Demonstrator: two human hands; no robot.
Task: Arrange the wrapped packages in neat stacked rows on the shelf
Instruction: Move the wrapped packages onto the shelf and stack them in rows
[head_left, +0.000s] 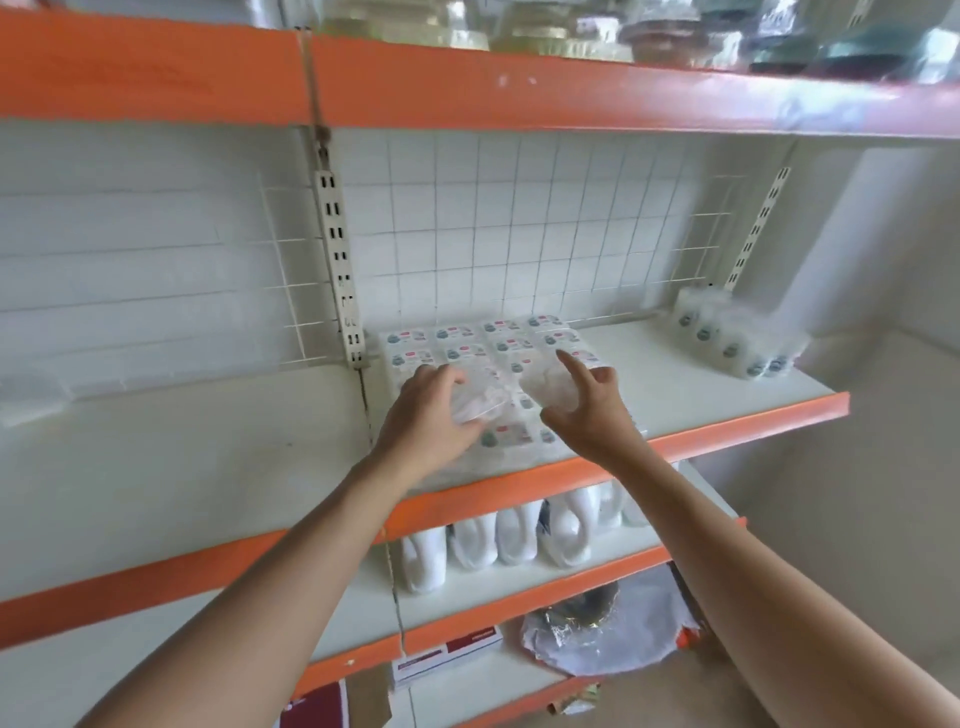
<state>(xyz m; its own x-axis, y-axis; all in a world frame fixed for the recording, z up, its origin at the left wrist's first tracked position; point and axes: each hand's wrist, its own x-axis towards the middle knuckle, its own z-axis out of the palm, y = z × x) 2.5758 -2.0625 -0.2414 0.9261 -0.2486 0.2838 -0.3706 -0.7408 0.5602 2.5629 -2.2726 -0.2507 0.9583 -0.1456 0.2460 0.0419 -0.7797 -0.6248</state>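
Observation:
Clear-wrapped packages of small white labelled items (483, 345) lie flat in a block on the white shelf board (675, 384) with its orange front edge. My left hand (431, 415) grips the bunched plastic wrap of the front left package (480, 402). My right hand (587, 402) holds the wrap of the package beside it (548, 387), thumb and fingers curled round it, index finger raised. Another wrapped package (735, 338) lies apart at the shelf's back right.
A wire grid panel (519, 223) backs the shelf, with slotted uprights (337, 260) on both sides. An orange shelf (467, 83) above carries wrapped goods. White jugs (514, 535) stand on the shelf below. Lower down lie a box and foil-wrapped items (597, 634).

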